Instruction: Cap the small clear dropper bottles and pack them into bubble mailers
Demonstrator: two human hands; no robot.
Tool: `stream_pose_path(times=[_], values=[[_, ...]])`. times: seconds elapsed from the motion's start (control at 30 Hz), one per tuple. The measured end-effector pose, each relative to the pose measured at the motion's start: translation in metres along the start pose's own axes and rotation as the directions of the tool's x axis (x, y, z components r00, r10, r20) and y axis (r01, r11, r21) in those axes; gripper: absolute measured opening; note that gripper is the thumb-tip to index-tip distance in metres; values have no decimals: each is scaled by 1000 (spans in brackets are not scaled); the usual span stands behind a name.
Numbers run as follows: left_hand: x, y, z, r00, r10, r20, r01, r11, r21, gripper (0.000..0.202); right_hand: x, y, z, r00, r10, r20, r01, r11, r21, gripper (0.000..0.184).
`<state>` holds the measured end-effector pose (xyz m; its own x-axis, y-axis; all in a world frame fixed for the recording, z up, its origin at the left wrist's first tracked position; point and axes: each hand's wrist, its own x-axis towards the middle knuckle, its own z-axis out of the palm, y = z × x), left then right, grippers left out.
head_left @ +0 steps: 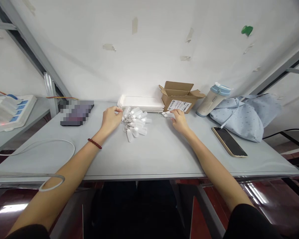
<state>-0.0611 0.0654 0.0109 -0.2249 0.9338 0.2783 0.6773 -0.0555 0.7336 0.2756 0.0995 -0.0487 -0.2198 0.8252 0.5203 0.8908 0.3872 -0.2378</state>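
Note:
A pile of small translucent white tag-like pieces with thin loops [136, 123] lies on the grey table. My left hand [111, 118] is at the pile's left edge, its thumb and fingertips pinched together; whatever is between them, if anything, is too small to make out. A beaded bracelet [94, 143] circles that wrist. Right of the pile, my right hand [179, 121] has its fingers closed on a few similar white tags [167, 114], in front of an opened cardboard box [180, 96]. Thin greenish strands show beside these tags.
Flat white boxes or sheets [142, 103] are stacked against the wall. To the right stand a blue-lidded tumbler [213, 99], a blue cloth bag [241, 116] and a phone [229, 142]. At left are a pixelated dark object [77, 113], a power strip [20, 113] and a white cable [52, 140].

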Motion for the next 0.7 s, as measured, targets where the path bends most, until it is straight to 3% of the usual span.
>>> stream_pose_path(times=[0.2, 0.43, 0.7], values=[[-8, 8, 0, 998, 65, -20, -65, 998, 2, 17, 0, -6, -4, 994, 76, 84, -72, 996, -45, 50], [-16, 14, 4, 984, 174, -27, -174, 985, -6, 18, -1, -9, -4, 980, 185, 79, -177, 980, -95, 40], [-22, 16, 9, 977, 212, 2, -212, 977, -22, 16, -1, 1, 5, 994, 105, 43, -104, 994, -21, 26]])
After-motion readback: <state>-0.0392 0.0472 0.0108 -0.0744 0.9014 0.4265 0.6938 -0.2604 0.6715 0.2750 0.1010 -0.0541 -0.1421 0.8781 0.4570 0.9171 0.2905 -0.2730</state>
